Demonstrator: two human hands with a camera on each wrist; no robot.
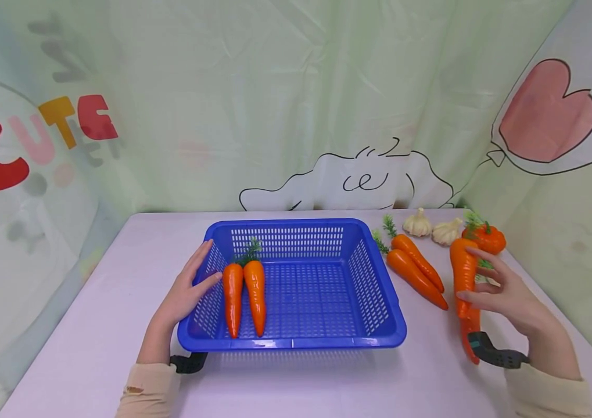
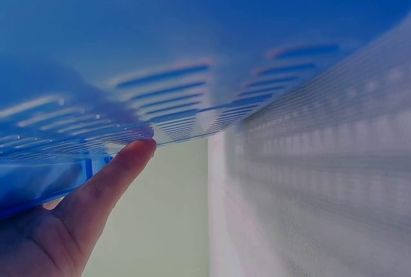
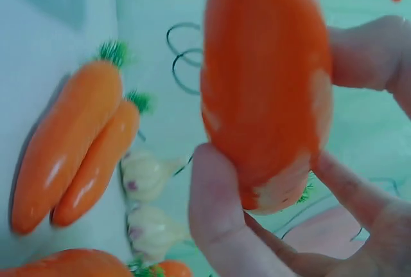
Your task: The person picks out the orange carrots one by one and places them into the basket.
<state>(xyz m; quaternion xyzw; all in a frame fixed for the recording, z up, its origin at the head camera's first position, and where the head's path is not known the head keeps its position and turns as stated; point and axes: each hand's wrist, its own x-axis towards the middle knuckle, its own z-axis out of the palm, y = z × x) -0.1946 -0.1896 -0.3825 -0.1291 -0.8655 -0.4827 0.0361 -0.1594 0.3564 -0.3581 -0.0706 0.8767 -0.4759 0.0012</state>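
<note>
Two orange carrots (image 1: 232, 299) lie side by side in a blue slotted plastic basket (image 1: 291, 343), leafy tops toward its back. My left hand (image 1: 186, 296) holds the basket's left side, thumb reaching over the rim; in the left wrist view a finger (image 2: 119, 177) lies against the outer wall. On the right, my right hand (image 1: 507, 296) pinches another carrot (image 3: 266, 84) between thumb and fingers, thick end away from me. Beneath it, one more carrot (image 1: 470, 342) lies partly hidden on the table. Two further carrots (image 1: 415, 277) rest between the basket and my right hand.
Two garlic bulbs (image 1: 418, 223) sit at the table's back right, beside an orange bell pepper (image 1: 490, 239). A printed curtain (image 1: 285, 104) hangs behind the white table (image 1: 92, 325). Each wrist wears a black strap.
</note>
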